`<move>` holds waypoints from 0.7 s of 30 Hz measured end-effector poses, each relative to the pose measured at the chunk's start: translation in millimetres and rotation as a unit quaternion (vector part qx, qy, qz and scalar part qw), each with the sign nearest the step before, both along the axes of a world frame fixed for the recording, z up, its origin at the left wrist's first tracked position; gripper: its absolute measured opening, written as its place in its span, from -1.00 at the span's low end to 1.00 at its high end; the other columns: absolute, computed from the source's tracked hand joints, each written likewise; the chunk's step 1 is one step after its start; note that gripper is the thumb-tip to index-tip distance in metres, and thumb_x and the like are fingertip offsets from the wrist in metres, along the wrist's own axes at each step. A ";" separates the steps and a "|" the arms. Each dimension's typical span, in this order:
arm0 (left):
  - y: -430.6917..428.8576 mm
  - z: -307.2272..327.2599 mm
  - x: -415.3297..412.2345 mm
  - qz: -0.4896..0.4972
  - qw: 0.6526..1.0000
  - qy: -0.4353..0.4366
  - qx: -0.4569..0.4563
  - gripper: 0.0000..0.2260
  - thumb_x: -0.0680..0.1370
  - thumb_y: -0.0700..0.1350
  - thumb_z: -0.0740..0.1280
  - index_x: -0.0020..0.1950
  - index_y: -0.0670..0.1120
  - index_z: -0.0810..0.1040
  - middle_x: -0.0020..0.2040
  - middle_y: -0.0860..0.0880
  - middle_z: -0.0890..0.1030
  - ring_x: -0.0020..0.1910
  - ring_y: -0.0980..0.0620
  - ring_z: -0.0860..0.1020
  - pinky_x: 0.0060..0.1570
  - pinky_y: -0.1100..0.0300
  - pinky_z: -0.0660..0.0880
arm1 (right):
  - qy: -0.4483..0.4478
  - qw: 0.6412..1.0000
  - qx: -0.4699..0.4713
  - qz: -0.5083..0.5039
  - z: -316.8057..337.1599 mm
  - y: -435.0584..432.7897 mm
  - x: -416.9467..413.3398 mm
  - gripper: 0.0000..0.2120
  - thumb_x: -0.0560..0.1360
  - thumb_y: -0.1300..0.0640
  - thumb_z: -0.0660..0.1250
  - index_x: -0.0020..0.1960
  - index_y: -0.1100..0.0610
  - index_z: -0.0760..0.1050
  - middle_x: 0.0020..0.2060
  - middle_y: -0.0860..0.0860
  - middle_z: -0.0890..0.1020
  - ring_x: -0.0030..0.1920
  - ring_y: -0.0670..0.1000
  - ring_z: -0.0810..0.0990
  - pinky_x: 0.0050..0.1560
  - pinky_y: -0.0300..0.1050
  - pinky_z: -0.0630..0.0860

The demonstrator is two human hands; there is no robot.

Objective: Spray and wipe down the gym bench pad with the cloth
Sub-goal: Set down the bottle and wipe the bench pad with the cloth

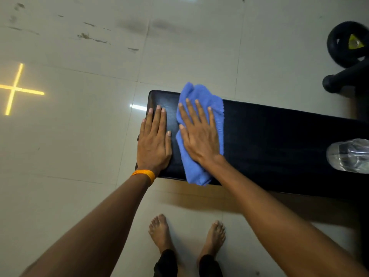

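Black padded vinyl gym bench pad (279, 136): runs from frame centre out to the 3-4 o'clock edge, its rounded end at centre.

Blue terry cloth (192, 170): bunched and laid across the pad near that end. It spans the full width, overhanging the far edge at 12 o'clock and the near edge at 6 o'clock.

Right hand (199, 134): flat on top of the cloth, fingers straight and spread, palm pressing down. No curl, no pinch, fingertips pointing to 12.

Left hand (154, 144): flat on bare pad at the very end, at 9 o'clock of the cloth and just beside it. Fingers are straight and close together, holding nothing. The little-finger side sits at the pad's end edge. Orange band (144, 174) on that wrist.

Clear plastic bottle (348, 155): on the pad at the 3 o'clock frame edge, well apart from the cloth and cut off by the frame. Can't tell its type.

Black weight plate with a yellow hub (347, 44): on the floor at 2 o'clock, beyond the pad. A black rounded bar end (339, 80) is just below it.

Pale glossy tiled floor (69, 146): scuff marks at 11 o'clock, yellow cross-shaped light reflection (14, 88) at 9 o'clock.

Two bare feet (159, 230) at 6 o'clock, toes towards the pad, on the floor just short of it.
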State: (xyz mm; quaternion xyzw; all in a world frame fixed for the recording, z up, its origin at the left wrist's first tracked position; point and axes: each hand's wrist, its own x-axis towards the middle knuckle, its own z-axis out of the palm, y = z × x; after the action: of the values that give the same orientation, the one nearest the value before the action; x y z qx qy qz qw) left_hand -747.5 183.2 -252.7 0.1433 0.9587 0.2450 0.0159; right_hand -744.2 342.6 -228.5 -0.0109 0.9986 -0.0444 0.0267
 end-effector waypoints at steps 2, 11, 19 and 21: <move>-1.0 -1.4 -0.9 -0.001 1.000 0.002 0.002 -0.46 0.69 -0.05 0.01 0.67 -0.18 0.13 0.68 -0.11 0.12 0.68 -0.09 0.03 0.64 -0.04 0.01 | -0.020 0.994 -0.012 0.106 2.6 13.3 26.5 -0.45 0.69 -0.04 -0.02 0.65 0.04 0.01 0.64 0.02 0.05 0.64 0.07 -0.02 0.59 0.22 0.01; 4.5 4.7 1.8 0.008 0.999 -0.003 -0.038 -0.44 0.69 -0.03 -0.02 0.68 -0.18 0.10 0.69 -0.10 0.08 0.68 -0.10 0.00 0.64 -0.06 0.00 | 0.012 0.976 0.011 -0.215 1.3 77.7 41.9 -0.43 0.65 -0.09 -0.07 0.65 -0.01 0.03 0.63 0.02 0.11 0.63 0.11 0.04 0.60 0.23 -0.03; 4.1 6.6 0.7 0.001 0.999 -0.002 -0.039 -0.45 0.68 -0.03 -0.01 0.66 -0.20 0.13 0.68 -0.14 0.12 0.67 -0.15 0.05 0.63 -0.07 0.01 | -0.001 0.997 -0.005 0.072 -3.2 67.6 74.9 -0.46 0.67 -0.03 0.06 0.63 0.00 0.10 0.62 0.00 0.16 0.62 0.10 0.10 0.59 0.16 0.05; 4.7 8.7 0.6 -0.002 0.999 -0.012 -0.048 -0.44 0.68 -0.02 -0.02 0.67 -0.20 0.10 0.69 -0.13 0.09 0.68 -0.15 0.02 0.64 -0.09 -0.01 | 0.007 1.000 0.014 -0.017 -8.0 128.2 80.8 -0.46 0.66 0.00 0.08 0.62 0.03 0.12 0.61 0.03 0.20 0.61 0.12 0.15 0.57 0.18 0.08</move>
State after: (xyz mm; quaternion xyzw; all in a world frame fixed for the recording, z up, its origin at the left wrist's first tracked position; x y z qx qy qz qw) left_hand -747.0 187.9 -244.0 0.1408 0.9688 0.2008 0.0348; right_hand -663.5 470.8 -236.5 0.0064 0.9993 -0.0309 0.0186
